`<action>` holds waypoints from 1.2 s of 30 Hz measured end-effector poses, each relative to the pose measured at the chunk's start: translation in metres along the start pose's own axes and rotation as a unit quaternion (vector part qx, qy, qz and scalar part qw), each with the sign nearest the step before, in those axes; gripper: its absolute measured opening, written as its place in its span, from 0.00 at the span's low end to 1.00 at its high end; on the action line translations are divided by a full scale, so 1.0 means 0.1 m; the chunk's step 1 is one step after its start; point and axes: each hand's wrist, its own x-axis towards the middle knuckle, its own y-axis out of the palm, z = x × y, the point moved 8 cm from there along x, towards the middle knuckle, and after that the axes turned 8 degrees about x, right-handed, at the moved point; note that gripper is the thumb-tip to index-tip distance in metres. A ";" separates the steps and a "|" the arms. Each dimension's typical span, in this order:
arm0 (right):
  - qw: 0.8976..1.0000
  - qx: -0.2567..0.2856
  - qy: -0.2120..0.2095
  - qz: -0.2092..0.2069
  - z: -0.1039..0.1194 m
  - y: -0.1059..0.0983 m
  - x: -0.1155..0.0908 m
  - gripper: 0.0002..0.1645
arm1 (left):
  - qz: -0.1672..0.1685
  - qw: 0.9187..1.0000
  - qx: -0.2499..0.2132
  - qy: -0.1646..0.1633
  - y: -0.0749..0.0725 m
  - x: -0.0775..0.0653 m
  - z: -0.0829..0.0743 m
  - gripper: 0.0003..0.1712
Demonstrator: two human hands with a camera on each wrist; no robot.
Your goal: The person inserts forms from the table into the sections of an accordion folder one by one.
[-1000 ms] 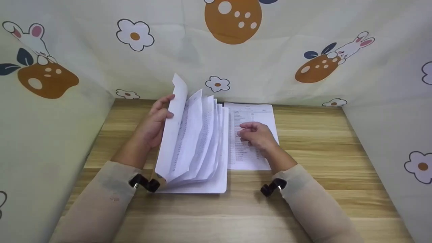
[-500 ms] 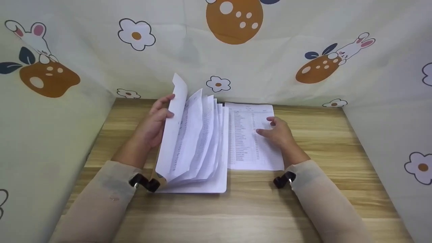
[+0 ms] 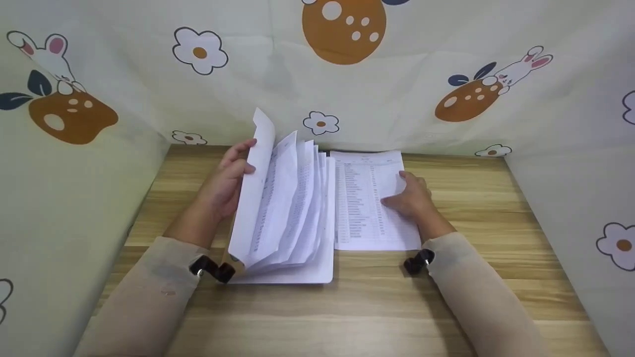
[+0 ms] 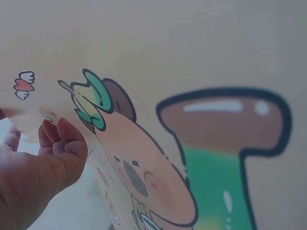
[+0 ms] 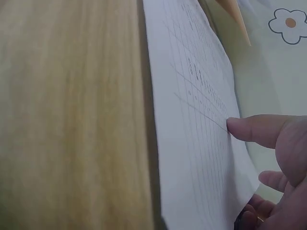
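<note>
A white printed sheet lies on the table, its left edge against a fanned-open folder of printed pages. My right hand grips the sheet's right edge. In the right wrist view its thumb lies on top of the paper, with fingers at and partly behind the edge. My left hand holds the folder's raised cover upright at the left. The left wrist view shows the cover's outside with a cartoon animal wearing a leaf; curled fingers are at its edge.
The wooden table stretches in front of the folder and to the right of the sheet. Patterned cloth walls with flowers and rabbits enclose it at the back and sides. A small black camera mount sits on each wrist.
My right hand has moved right, from above the sheet's middle to its right edge, and now grips it. The sheet's lower right corner lies farther right. The left hand and folder stay put.
</note>
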 end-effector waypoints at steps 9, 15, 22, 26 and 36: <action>0.998 0.065 0.003 0.007 -0.07 -0.09 0.04 0.58 | 0.003 1.000 -0.004 0.000 0.00 -0.01 0.00 0.34; 0.994 0.109 0.013 0.002 -0.19 -0.20 0.05 0.38 | 0.002 1.000 -0.006 0.004 0.00 -0.01 -0.01 0.35; 0.985 0.172 0.018 0.004 -0.24 -0.34 -0.06 0.30 | 0.005 1.000 -0.012 0.002 -0.01 0.01 -0.01 0.35; 0.974 0.224 0.032 0.026 -0.26 -0.40 -0.16 0.30 | 0.006 1.000 -0.010 0.001 -0.02 0.01 -0.01 0.34; 0.936 0.348 0.029 0.035 -0.27 -0.56 -0.39 0.33 | -0.003 1.000 -0.002 0.000 -0.04 0.02 -0.01 0.34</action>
